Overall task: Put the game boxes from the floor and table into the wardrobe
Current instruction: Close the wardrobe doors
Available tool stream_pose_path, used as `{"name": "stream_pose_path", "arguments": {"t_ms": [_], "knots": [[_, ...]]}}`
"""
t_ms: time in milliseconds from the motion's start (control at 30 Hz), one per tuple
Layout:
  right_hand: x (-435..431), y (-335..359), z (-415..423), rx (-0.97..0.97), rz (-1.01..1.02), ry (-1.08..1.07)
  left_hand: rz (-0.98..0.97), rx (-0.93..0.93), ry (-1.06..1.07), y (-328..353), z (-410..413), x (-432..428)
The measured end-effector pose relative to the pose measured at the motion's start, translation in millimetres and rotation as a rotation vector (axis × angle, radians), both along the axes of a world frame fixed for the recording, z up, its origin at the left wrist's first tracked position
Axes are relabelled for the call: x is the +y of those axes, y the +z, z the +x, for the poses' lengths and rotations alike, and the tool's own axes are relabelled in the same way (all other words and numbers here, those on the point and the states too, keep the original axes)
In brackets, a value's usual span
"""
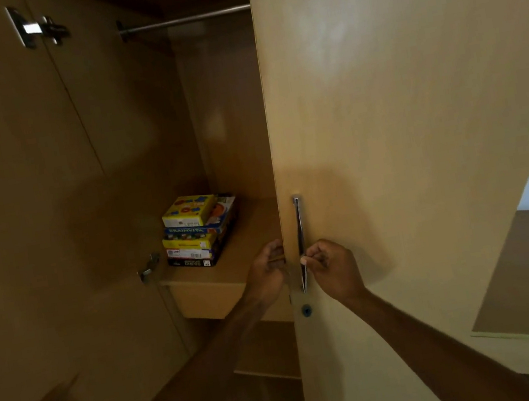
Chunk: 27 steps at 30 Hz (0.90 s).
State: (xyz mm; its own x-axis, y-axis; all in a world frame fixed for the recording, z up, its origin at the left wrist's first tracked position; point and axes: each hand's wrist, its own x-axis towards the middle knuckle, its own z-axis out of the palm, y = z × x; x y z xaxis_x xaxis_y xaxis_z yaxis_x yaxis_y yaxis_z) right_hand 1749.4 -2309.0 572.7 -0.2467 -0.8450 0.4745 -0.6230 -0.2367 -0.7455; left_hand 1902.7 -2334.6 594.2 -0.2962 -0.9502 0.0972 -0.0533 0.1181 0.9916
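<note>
Stack of colourful cardboard game boxes (pixel 199 230): centre frame, on pale wooden wardrobe shelf (pixel 251 254). Right hand (pixel 331 267) pinches slim chrome door handle (pixel 301 243); left hand (pixel 266 274) curls round light wood door (pixel 403 143) edge. Step, judged: closing; next, swing door shut. Left fingertips hidden; floor and table out of view.

Two bare forearms enter the head view, one from about 7 o'clock and one from about 5 o'clock. No sleeve covers either as far as the frame edge. The left hand (pixel 265 274) and the right hand (pixel 335 270) are ungloved, and no ring, watch or band shows.
</note>
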Motion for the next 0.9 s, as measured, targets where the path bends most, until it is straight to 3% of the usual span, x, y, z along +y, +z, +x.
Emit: {"name": "stream_pose_path", "arguments": {"t_ms": [633, 767, 900], "knots": [[-64.0, 0.2, -23.1, -0.023, 0.006, 0.039, -0.012, -0.015, -0.008, 3.8, -25.0, -70.6], [-49.6, -7.2, -18.4, -0.092, 0.012, 0.026, -0.072, -0.079, 0.116, -8.4, -11.4, -60.5], [-25.8, -24.1, -3.0, -0.066, 0.029, 0.080, -0.002, -0.084, 0.189, -37.1, 29.3, -33.4]]}}
